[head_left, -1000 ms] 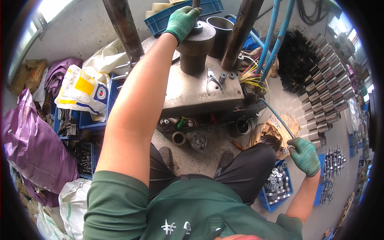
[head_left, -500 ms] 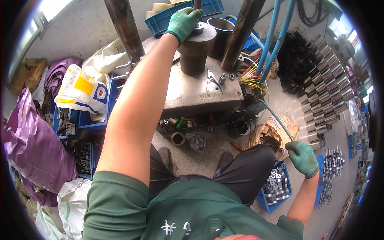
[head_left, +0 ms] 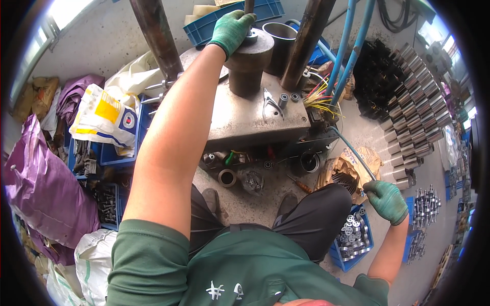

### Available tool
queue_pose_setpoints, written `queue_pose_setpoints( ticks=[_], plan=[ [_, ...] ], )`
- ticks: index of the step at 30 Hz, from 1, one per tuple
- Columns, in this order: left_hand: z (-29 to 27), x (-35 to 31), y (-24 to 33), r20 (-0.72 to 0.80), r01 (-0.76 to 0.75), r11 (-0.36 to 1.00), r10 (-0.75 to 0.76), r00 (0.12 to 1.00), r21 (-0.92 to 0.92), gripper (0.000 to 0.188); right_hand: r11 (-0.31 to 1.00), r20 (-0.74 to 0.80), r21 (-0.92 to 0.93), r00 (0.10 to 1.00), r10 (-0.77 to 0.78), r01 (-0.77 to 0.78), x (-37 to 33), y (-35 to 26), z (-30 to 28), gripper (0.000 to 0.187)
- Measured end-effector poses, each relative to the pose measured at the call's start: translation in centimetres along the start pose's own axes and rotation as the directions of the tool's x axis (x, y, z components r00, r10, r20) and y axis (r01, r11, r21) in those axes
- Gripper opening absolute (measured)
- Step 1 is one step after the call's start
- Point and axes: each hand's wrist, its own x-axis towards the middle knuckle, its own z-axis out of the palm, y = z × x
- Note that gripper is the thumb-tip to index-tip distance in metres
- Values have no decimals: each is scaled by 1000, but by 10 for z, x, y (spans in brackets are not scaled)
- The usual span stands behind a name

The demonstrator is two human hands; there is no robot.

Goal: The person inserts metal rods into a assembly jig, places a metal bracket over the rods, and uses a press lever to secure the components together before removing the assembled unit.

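My left hand (head_left: 230, 31), in a green glove, reaches far forward with its fingers closed around the upright metal rod (head_left: 249, 7). That rod stands over a thick steel cylinder (head_left: 250, 53), whose top carries a ring-like part partly hidden by the hand. The cylinder rests on a steel machine bed (head_left: 229, 120). At the right, my gloved right hand (head_left: 387, 202) grips the end of a long thin lever (head_left: 353, 150) that slants up to the machine's side. Snap-ring pliers (head_left: 271, 103) lie on the bed, beside a small bearing (head_left: 294, 97) and a short sleeve (head_left: 284, 100).
Two dark columns (head_left: 158, 38) (head_left: 308, 46) flank the cylinder. Blue hoses (head_left: 352, 56) and loose wires (head_left: 320, 97) hang at its right. A blue bin of metal parts (head_left: 352, 239) stands by my right leg. Stacked steel tubes (head_left: 416, 107) line the right, sacks (head_left: 48, 188) the left.
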Motion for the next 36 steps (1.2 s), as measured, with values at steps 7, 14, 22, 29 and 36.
queue_pose_setpoints(
  ticks=[7, 14, 22, 29, 36],
  plan=[
    [1, 1, -9, -45, -80, 989, 75, 996, -123, 34, 965, -370, 244, 911, 182, -93, 19, -6, -9, 23],
    [1, 8, -13, -8, -47, 991, 46, 999, -124, 34, 995, -854, -99, 510, -99, 27, 116, 19, -85, 26],
    [3, 10, -15, -2, -32, 979, 32, 999, -201, 32, 967, -814, -158, 581, -13, -201, 186, 32, -140, 36],
    [1, 4, -22, -373, -183, 765, -80, 925, -618, 27, 969, -775, -133, 632, 28, -206, 189, 39, -145, 36],
    [3, 10, -23, -212, -136, 955, 81, 974, -264, 32, 971, -747, -116, 662, 55, -211, 188, 28, -146, 33]
  ],
)
